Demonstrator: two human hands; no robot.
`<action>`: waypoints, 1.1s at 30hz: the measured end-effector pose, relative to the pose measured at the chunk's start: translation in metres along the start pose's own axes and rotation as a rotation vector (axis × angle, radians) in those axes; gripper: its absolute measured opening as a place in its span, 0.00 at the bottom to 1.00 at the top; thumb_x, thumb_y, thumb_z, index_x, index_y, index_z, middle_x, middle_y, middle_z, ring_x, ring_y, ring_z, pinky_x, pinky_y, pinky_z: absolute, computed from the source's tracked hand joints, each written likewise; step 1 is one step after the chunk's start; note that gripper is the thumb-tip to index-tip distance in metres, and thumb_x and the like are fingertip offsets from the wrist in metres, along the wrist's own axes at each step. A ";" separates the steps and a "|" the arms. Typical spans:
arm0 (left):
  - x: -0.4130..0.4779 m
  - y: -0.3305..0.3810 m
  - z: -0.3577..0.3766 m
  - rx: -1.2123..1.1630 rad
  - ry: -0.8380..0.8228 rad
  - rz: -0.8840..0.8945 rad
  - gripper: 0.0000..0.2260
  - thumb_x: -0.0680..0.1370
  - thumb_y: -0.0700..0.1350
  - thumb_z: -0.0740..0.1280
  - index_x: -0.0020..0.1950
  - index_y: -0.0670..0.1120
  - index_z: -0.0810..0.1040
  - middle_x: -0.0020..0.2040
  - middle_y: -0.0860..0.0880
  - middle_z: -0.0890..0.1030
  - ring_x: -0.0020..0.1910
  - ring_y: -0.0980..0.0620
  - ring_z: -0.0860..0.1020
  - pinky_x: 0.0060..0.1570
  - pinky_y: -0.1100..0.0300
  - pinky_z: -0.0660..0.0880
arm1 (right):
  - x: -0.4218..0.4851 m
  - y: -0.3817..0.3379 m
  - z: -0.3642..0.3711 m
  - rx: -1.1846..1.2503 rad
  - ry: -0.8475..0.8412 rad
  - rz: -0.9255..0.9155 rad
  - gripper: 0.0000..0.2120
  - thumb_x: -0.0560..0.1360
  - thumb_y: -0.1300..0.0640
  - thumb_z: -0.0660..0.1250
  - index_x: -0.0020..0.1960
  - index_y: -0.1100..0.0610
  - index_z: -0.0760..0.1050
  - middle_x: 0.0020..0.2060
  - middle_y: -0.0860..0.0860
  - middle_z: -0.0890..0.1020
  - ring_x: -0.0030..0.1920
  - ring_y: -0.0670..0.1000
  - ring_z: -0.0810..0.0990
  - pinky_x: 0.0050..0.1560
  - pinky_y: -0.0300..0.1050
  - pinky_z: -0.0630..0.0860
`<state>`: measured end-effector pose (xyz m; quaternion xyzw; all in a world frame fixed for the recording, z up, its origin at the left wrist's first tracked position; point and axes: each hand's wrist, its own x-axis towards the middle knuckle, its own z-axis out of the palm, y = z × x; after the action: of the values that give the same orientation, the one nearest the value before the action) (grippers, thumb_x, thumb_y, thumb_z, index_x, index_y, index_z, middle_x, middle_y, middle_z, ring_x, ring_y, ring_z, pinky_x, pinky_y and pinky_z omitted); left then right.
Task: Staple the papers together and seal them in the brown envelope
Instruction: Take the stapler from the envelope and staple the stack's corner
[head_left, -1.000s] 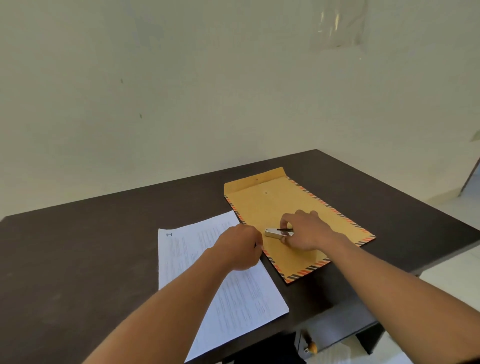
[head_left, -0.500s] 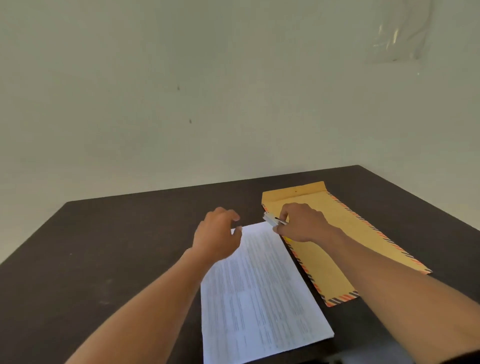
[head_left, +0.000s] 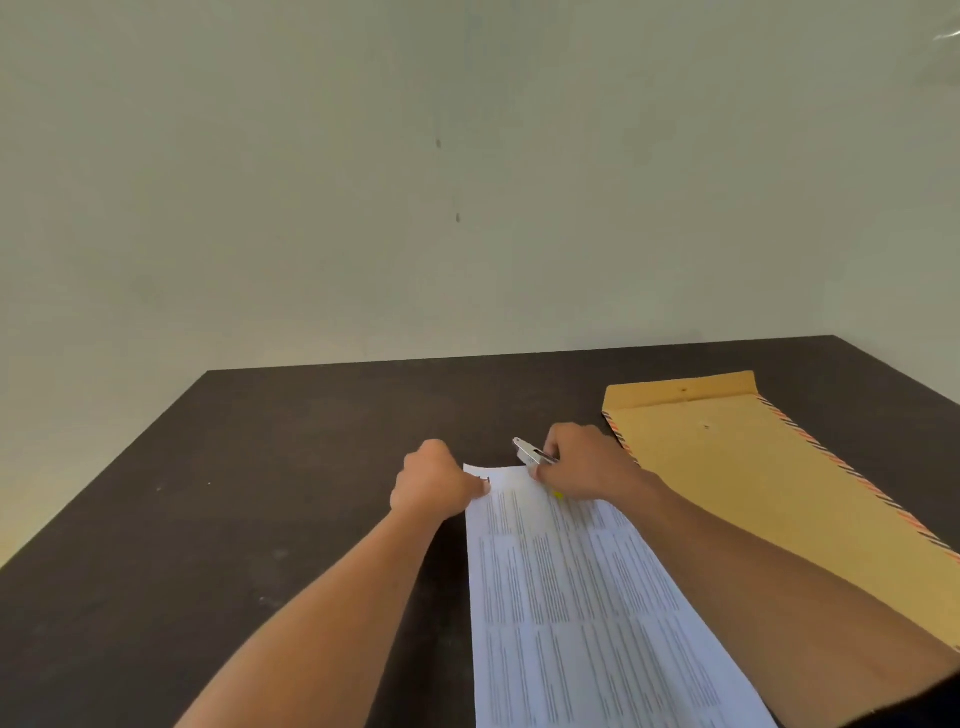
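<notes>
White printed papers (head_left: 576, 597) lie lengthwise on the dark table (head_left: 260, 493), running from the near edge toward the middle. My left hand (head_left: 434, 483) pinches the papers' far left corner with closed fingers. My right hand (head_left: 587, 462) holds a small silver stapler (head_left: 530, 451) just above the papers' far edge, its nose pointing left and away. The brown envelope (head_left: 769, 493), with a striped orange and black border and its flap open at the far end, lies flat to the right of the papers. My right forearm crosses its near left edge.
A plain pale wall (head_left: 415, 182) rises behind the table's far edge. Bare dark tabletop stretches to the left of the papers. The table's right corner (head_left: 836, 338) is at the far right.
My right hand lifted the stapler off the envelope and carried it left to the papers' far edge. My left hand closed onto the papers' far left corner. The view swung left.
</notes>
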<state>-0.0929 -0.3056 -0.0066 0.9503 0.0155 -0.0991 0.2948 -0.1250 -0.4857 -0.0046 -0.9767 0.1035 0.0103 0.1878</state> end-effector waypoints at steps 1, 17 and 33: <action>0.003 0.000 0.001 -0.016 0.001 -0.014 0.16 0.72 0.50 0.76 0.52 0.44 0.76 0.44 0.50 0.78 0.38 0.53 0.76 0.34 0.59 0.72 | 0.001 0.000 0.003 -0.016 0.002 -0.001 0.11 0.75 0.47 0.70 0.51 0.53 0.76 0.43 0.50 0.82 0.42 0.50 0.82 0.46 0.48 0.81; 0.010 -0.018 -0.005 -0.222 0.039 0.173 0.03 0.82 0.44 0.61 0.53 0.50 0.69 0.47 0.51 0.75 0.40 0.54 0.74 0.36 0.62 0.71 | 0.002 0.008 0.002 0.108 0.163 0.061 0.12 0.76 0.45 0.66 0.49 0.54 0.73 0.41 0.50 0.80 0.41 0.52 0.80 0.40 0.48 0.76; 0.005 -0.053 -0.021 -0.423 0.083 0.141 0.03 0.81 0.47 0.66 0.51 0.48 0.76 0.45 0.48 0.84 0.43 0.49 0.82 0.45 0.51 0.81 | -0.006 0.030 0.005 0.072 0.223 0.313 0.14 0.78 0.46 0.67 0.39 0.55 0.73 0.34 0.50 0.77 0.34 0.49 0.77 0.31 0.41 0.69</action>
<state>-0.0891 -0.2504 -0.0206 0.8694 -0.0184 -0.0336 0.4926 -0.1365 -0.5100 -0.0204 -0.9364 0.2746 -0.0726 0.2061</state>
